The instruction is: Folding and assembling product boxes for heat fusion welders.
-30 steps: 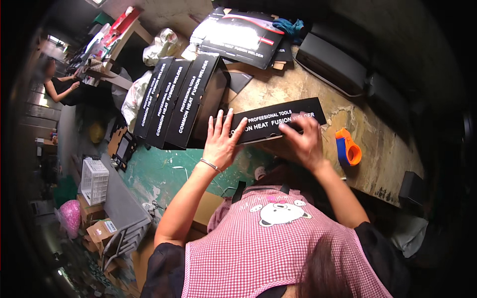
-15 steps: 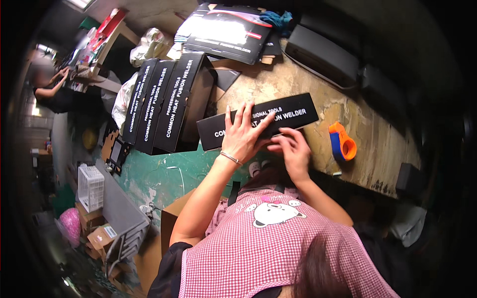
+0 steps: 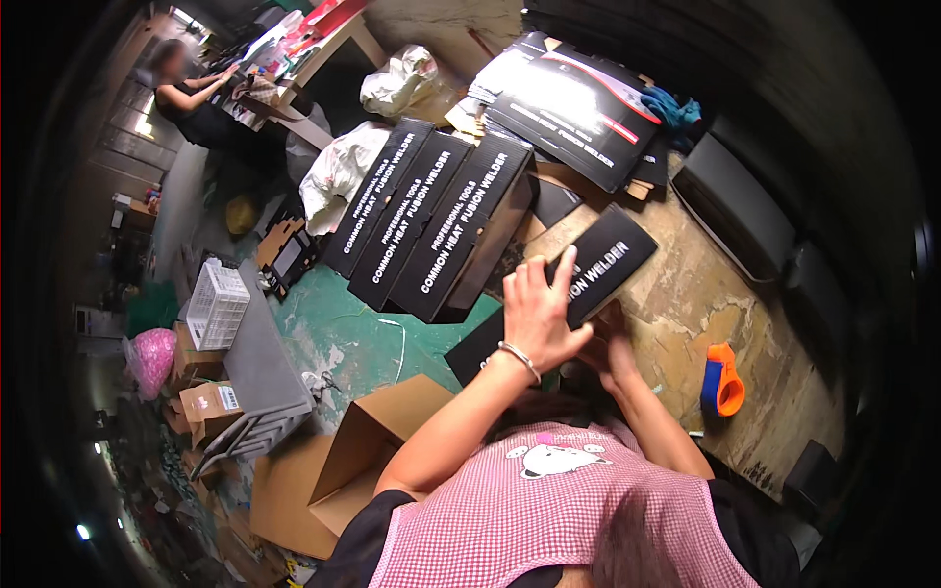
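Observation:
A long flat black cardboard box with white lettering lies tilted on the worn wooden worktable. My left hand, a bracelet at its wrist, presses flat on the box's near half with fingers spread. My right hand sits just under and beside the left one at the box's near edge, mostly hidden by it. Whether it grips the box I cannot tell.
Three matching black boxes stand side by side at the table's left end, with flattened black packaging behind them. An orange tape dispenser lies right. An open brown carton and a white crate are on the green floor. Another person works far left.
The black box has swung from lying nearly level to tilting up toward the right and has come closer. Both hands have slid together onto its near end.

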`<state>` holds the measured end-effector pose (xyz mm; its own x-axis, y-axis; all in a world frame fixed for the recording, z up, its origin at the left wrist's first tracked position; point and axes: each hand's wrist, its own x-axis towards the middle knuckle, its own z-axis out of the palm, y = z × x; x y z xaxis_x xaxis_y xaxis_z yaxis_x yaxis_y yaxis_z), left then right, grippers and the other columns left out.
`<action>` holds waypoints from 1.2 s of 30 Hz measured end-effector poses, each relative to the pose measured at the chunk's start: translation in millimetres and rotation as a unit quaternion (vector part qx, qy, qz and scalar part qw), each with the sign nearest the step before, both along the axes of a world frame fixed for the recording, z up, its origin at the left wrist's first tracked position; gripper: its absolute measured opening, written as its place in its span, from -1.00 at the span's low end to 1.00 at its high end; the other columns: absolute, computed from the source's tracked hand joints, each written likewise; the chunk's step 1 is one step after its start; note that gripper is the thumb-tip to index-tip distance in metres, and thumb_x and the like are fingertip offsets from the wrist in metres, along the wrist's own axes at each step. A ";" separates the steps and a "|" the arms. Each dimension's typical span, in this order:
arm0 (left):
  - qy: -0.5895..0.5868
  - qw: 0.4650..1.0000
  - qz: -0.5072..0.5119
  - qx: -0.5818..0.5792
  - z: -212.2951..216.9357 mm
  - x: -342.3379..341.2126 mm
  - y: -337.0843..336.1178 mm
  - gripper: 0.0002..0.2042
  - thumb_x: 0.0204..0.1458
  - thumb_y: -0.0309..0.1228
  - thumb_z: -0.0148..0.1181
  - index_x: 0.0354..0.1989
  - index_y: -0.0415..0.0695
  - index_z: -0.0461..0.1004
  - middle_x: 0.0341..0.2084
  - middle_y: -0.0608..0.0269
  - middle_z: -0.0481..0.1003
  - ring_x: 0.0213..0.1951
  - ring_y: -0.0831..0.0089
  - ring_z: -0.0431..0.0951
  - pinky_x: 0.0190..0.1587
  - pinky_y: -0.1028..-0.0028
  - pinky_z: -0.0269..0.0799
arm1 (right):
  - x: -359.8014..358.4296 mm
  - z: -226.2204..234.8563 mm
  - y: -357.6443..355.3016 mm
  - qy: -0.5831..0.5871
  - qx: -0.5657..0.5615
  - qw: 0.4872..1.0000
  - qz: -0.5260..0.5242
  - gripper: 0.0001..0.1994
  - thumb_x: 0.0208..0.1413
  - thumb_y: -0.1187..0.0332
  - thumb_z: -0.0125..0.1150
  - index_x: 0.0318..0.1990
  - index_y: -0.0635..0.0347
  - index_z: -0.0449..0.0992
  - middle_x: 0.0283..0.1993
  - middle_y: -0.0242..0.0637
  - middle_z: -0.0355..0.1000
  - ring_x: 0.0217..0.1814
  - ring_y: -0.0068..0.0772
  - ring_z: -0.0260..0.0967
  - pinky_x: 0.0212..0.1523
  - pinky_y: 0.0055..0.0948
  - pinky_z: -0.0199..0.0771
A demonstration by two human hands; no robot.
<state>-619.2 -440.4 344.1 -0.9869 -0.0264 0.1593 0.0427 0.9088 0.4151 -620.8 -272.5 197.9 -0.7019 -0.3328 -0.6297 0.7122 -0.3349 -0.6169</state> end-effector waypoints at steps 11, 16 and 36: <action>0.151 0.982 -0.024 0.111 22.9 -82.8 -228.6 -0.49 0.01 -0.08 0.41 0.07 -0.14 0.56 -0.02 0.09 0.58 0.02 0.08 0.52 0.14 0.20 0.36 | -91.2 -15.3 -110.5 0.174 0.153 0.972 -0.040 -0.25 0.42 -0.26 -0.47 0.53 0.08 -0.01 0.50 -0.28 0.14 0.54 -0.29 0.06 0.54 -0.24 -0.08; 0.100 0.906 0.280 0.303 -128.5 -70.7 -469.5 -0.71 0.27 -0.28 0.15 0.08 -0.13 0.54 -0.11 0.07 0.62 -0.02 0.23 0.56 0.08 0.26 0.43 | -54.4 -71.8 -98.4 0.107 -0.027 0.993 -0.029 -0.20 0.32 -0.35 -0.26 0.40 0.15 0.24 0.22 -0.24 0.46 0.18 -0.18 0.48 0.28 -0.13 0.47; 0.043 0.747 0.260 0.610 -157.9 133.4 -265.8 -0.34 0.41 -0.01 -0.23 0.48 -0.28 0.01 0.48 -0.08 0.03 0.53 0.14 -0.11 0.52 0.28 -0.28 | -79.3 -130.5 -229.8 -0.253 -0.120 0.868 0.410 -0.29 0.35 -0.25 -0.13 0.34 0.19 0.33 0.16 -0.14 0.51 0.10 -0.17 0.53 0.19 -0.19 0.54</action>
<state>-485.9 -706.2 186.2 -0.7807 -0.5794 -0.2342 -0.1107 -0.2406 0.9643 -700.1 -502.2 67.4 0.1791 -0.7545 -0.6313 0.9311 0.3372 -0.1388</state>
